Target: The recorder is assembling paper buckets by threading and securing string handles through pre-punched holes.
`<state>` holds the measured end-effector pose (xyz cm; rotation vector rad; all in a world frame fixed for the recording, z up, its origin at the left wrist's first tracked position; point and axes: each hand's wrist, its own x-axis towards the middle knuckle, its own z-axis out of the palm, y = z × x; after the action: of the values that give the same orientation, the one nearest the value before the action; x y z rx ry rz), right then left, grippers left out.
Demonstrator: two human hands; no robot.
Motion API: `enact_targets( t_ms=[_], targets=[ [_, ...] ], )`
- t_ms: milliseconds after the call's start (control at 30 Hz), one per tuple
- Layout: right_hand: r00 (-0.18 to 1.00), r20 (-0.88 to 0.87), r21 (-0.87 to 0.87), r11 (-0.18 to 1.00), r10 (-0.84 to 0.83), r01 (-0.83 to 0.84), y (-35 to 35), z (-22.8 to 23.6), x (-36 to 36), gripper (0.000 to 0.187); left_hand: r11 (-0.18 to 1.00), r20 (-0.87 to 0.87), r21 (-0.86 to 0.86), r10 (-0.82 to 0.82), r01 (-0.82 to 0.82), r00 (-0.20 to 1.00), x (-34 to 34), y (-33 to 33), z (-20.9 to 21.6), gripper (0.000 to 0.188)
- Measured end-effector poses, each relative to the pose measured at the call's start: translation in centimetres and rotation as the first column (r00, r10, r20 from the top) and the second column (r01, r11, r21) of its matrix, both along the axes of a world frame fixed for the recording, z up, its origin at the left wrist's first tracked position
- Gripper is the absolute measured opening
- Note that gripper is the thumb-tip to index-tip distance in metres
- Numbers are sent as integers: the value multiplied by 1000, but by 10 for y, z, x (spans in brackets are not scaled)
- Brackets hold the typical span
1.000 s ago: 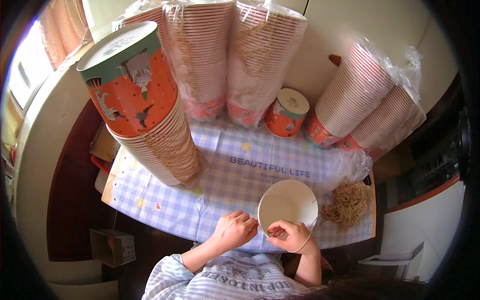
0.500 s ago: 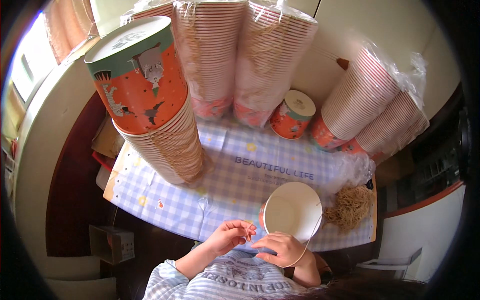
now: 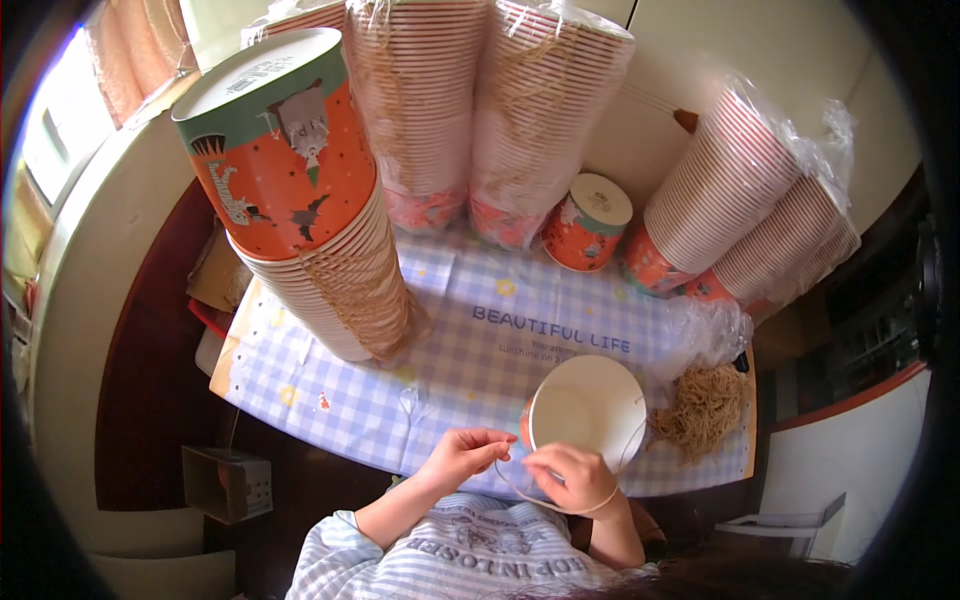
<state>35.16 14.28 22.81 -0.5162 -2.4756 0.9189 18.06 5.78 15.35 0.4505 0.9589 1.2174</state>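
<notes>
As I watched remotely, the left hand (image 3: 470,456) pinched thin, pale cord (image 3: 517,492); the right hand (image 3: 576,478) curled its fingers, though whether they gripped it I couldn't tell. Just beyond them, the round, smooth-walled paper bucket (image 3: 588,403) showed its open mouth, beside tangled twine (image 3: 704,412).

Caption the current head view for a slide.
Left hand and right hand, a beige cord looped between them, before an open paper bucket on a checked tablecloth; tangled cord pile at right.
</notes>
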Motion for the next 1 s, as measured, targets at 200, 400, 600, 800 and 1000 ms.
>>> enact_targets(
  t_ms=[200,400,600,800,1000],
  targets=[
    [969,103,-6,974,-226,228,7,-1,-7,15,991,-670,133,105,-20,735,6,11,16,14],
    [942,228,-125,952,-246,279,1,-7,-2,21,913,-780,406,365,-32,509,13,13,21,12],
    [937,120,-227,910,-327,347,5,6,-1,15,821,-785,570,533,33,315,18,17,24,11],
    [939,103,-263,902,-327,343,6,5,1,15,744,-728,665,627,63,278,23,25,31,17],
    [939,81,-300,891,-333,342,7,3,3,14,736,-718,675,636,57,282,26,25,35,19]
  ],
)
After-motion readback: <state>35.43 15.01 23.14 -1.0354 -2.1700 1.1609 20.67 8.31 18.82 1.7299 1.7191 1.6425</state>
